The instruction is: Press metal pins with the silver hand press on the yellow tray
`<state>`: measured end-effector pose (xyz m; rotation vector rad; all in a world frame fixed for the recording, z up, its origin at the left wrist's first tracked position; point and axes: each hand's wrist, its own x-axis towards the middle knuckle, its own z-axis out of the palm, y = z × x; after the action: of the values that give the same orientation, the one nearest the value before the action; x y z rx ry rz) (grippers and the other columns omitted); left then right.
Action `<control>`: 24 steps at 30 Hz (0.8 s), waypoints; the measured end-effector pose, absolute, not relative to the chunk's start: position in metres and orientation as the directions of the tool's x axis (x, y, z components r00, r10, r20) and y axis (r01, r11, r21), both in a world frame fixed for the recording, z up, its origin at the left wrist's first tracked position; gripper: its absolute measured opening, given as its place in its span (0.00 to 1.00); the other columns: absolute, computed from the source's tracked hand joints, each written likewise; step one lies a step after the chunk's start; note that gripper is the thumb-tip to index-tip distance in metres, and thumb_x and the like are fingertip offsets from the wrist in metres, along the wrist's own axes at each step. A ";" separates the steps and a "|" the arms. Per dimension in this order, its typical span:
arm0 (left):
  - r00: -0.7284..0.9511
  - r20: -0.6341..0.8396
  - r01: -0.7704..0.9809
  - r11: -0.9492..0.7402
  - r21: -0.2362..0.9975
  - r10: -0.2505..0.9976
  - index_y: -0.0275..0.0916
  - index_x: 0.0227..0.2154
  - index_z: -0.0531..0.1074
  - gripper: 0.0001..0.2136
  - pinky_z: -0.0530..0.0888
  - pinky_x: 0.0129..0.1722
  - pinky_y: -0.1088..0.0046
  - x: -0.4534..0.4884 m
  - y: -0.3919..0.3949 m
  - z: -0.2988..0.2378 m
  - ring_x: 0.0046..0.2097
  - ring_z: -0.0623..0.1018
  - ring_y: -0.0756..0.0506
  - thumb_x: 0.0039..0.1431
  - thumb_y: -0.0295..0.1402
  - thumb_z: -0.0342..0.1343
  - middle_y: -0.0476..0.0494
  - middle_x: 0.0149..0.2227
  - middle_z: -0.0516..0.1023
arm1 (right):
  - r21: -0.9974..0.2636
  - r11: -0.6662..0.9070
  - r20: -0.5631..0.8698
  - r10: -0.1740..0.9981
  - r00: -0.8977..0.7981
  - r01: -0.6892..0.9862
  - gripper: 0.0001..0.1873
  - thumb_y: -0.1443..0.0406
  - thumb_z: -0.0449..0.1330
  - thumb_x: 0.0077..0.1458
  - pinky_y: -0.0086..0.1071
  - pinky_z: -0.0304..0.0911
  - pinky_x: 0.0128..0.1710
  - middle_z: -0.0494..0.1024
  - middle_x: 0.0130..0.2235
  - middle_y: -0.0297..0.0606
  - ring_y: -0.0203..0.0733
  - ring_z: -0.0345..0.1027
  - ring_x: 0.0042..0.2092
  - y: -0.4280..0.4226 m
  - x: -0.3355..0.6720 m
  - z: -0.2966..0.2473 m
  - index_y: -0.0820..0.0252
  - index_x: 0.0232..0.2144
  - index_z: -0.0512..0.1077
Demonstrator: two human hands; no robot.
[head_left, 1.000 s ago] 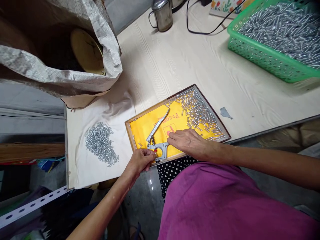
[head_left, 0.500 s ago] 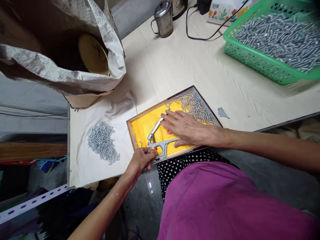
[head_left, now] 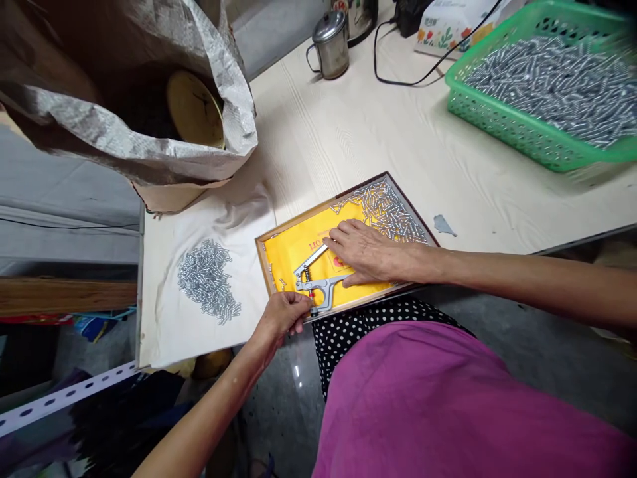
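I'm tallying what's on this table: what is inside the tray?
The tray has a yellow bottom, with small metal pieces mostly gathered at right and a grey plier-like tool above it. The right hand covers part of the tool and bottom; anything beneath cannot be seen.

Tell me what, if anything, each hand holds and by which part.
The right hand holds the grey pliers by both handles. The left hand is at their head end; whether it pinches anything cannot be told.

Grey pliers (head_left: 323, 284), centre, against a yellow lining (head_left: 288, 249) printed in red; silver pieces (head_left: 206, 279), centre left; green basket (head_left: 507, 135), upper right; white box (head_left: 450, 30) with multicoloured floral pattern, top right; white-dotted black cloth (head_left: 378, 315) and purple shirt (head_left: 423, 398), below.
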<state>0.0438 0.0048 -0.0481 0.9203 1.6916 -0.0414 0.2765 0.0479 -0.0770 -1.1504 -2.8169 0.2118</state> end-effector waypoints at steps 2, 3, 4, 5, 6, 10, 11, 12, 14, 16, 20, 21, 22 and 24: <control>-0.024 -0.834 0.578 0.689 0.438 0.551 0.37 0.21 0.69 0.14 0.53 0.14 0.79 0.043 0.004 -0.048 0.12 0.59 0.56 0.51 0.39 0.65 0.57 0.12 0.65 | -0.171 0.704 0.039 0.704 -0.709 0.690 0.35 0.48 0.66 0.52 0.45 0.59 0.50 0.72 0.48 0.50 0.55 0.60 0.49 0.046 0.277 -0.078 0.70 0.51 0.68; -0.020 -0.832 0.574 0.688 0.444 0.554 0.37 0.20 0.69 0.14 0.53 0.14 0.79 0.043 0.004 -0.047 0.13 0.59 0.57 0.51 0.40 0.65 0.57 0.12 0.65 | -0.186 0.700 0.035 0.706 -0.707 0.690 0.34 0.49 0.66 0.53 0.44 0.59 0.50 0.72 0.49 0.50 0.54 0.61 0.49 0.045 0.277 -0.078 0.70 0.51 0.68; -0.019 -0.831 0.573 0.687 0.446 0.556 0.37 0.20 0.68 0.15 0.52 0.13 0.79 0.043 0.004 -0.047 0.13 0.59 0.57 0.50 0.40 0.65 0.57 0.12 0.65 | -0.204 0.694 0.029 0.709 -0.705 0.690 0.34 0.50 0.66 0.53 0.44 0.59 0.50 0.72 0.49 0.51 0.55 0.61 0.49 0.045 0.278 -0.077 0.70 0.52 0.68; -0.021 -0.830 0.573 0.687 0.446 0.557 0.37 0.20 0.68 0.15 0.52 0.13 0.79 0.042 0.004 -0.047 0.13 0.59 0.57 0.50 0.40 0.65 0.57 0.12 0.65 | -0.221 0.688 0.026 0.713 -0.701 0.692 0.34 0.51 0.66 0.53 0.45 0.59 0.50 0.71 0.50 0.51 0.55 0.61 0.50 0.044 0.278 -0.077 0.70 0.52 0.67; -0.022 -0.830 0.575 0.687 0.445 0.557 0.37 0.19 0.68 0.15 0.52 0.13 0.79 0.042 0.004 -0.048 0.13 0.60 0.57 0.50 0.40 0.65 0.57 0.12 0.65 | -0.236 0.679 0.026 0.720 -0.694 0.695 0.35 0.51 0.67 0.52 0.45 0.59 0.51 0.71 0.50 0.52 0.55 0.61 0.50 0.044 0.278 -0.077 0.70 0.53 0.67; -0.016 -0.833 0.601 0.671 0.434 0.554 0.37 0.18 0.68 0.16 0.53 0.14 0.79 0.040 0.005 -0.050 0.13 0.60 0.56 0.50 0.41 0.65 0.55 0.12 0.66 | -0.274 0.669 0.035 0.725 -0.688 0.691 0.40 0.50 0.67 0.52 0.48 0.58 0.53 0.70 0.55 0.53 0.58 0.60 0.54 0.042 0.281 -0.078 0.68 0.59 0.63; -0.009 -0.834 0.607 0.665 0.434 0.552 0.37 0.18 0.68 0.16 0.53 0.14 0.79 0.039 0.005 -0.051 0.13 0.60 0.56 0.51 0.41 0.65 0.54 0.12 0.65 | -0.276 0.674 0.033 0.720 -0.693 0.686 0.39 0.50 0.67 0.53 0.48 0.58 0.54 0.69 0.57 0.54 0.58 0.60 0.55 0.042 0.282 -0.078 0.67 0.59 0.64; 0.000 -0.833 0.610 0.660 0.438 0.553 0.37 0.18 0.68 0.17 0.53 0.14 0.79 0.039 0.005 -0.051 0.13 0.61 0.56 0.51 0.42 0.65 0.54 0.12 0.65 | -0.273 0.682 0.032 0.711 -0.702 0.679 0.37 0.50 0.66 0.54 0.49 0.57 0.55 0.68 0.58 0.54 0.58 0.59 0.56 0.041 0.283 -0.078 0.65 0.59 0.64; 0.021 -0.828 0.609 0.650 0.455 0.560 0.36 0.18 0.68 0.17 0.53 0.15 0.79 0.039 0.005 -0.051 0.13 0.60 0.56 0.52 0.42 0.64 0.54 0.12 0.66 | -0.259 0.703 0.041 0.692 -0.720 0.662 0.32 0.51 0.65 0.57 0.50 0.57 0.55 0.67 0.60 0.53 0.59 0.59 0.57 0.040 0.283 -0.078 0.62 0.57 0.67; 0.024 -0.816 0.605 0.641 0.472 0.578 0.36 0.18 0.68 0.17 0.52 0.14 0.79 0.041 0.004 -0.051 0.13 0.60 0.56 0.51 0.42 0.65 0.54 0.12 0.65 | -0.249 0.715 0.063 0.685 -0.726 0.653 0.31 0.51 0.64 0.57 0.50 0.57 0.54 0.68 0.59 0.52 0.58 0.60 0.57 0.039 0.283 -0.078 0.61 0.56 0.68; -0.009 -0.799 0.605 0.639 0.475 0.602 0.37 0.18 0.67 0.16 0.51 0.14 0.79 0.044 0.002 -0.052 0.13 0.60 0.56 0.51 0.40 0.65 0.56 0.13 0.65 | -0.245 0.702 0.096 0.704 -0.704 0.668 0.35 0.50 0.66 0.55 0.48 0.57 0.54 0.71 0.57 0.52 0.57 0.61 0.55 0.039 0.282 -0.082 0.63 0.58 0.66; -0.014 -0.797 0.604 0.640 0.474 0.604 0.37 0.19 0.67 0.16 0.52 0.14 0.79 0.044 0.002 -0.052 0.13 0.60 0.56 0.51 0.39 0.64 0.56 0.13 0.66 | -0.247 0.700 0.099 0.706 -0.701 0.670 0.34 0.50 0.65 0.55 0.48 0.57 0.54 0.71 0.57 0.52 0.57 0.60 0.55 0.039 0.282 -0.083 0.64 0.57 0.66; -0.019 -0.795 0.603 0.642 0.474 0.606 0.37 0.19 0.67 0.15 0.52 0.13 0.79 0.044 0.002 -0.052 0.13 0.61 0.56 0.51 0.39 0.64 0.56 0.13 0.66 | -0.251 0.698 0.102 0.708 -0.698 0.671 0.33 0.50 0.65 0.55 0.48 0.57 0.55 0.70 0.57 0.52 0.57 0.60 0.56 0.038 0.283 -0.084 0.64 0.56 0.67; -0.030 -0.792 0.598 0.646 0.475 0.609 0.36 0.20 0.68 0.15 0.52 0.13 0.79 0.044 0.002 -0.051 0.13 0.61 0.56 0.51 0.40 0.65 0.56 0.14 0.66 | -0.268 0.694 0.109 0.711 -0.695 0.668 0.32 0.50 0.65 0.55 0.48 0.56 0.55 0.70 0.58 0.51 0.57 0.60 0.56 0.038 0.285 -0.086 0.64 0.55 0.67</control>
<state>0.0441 0.0015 -0.0509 0.9933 1.6945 0.0125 0.2848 0.0378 -0.0856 -1.1129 -2.6995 0.3073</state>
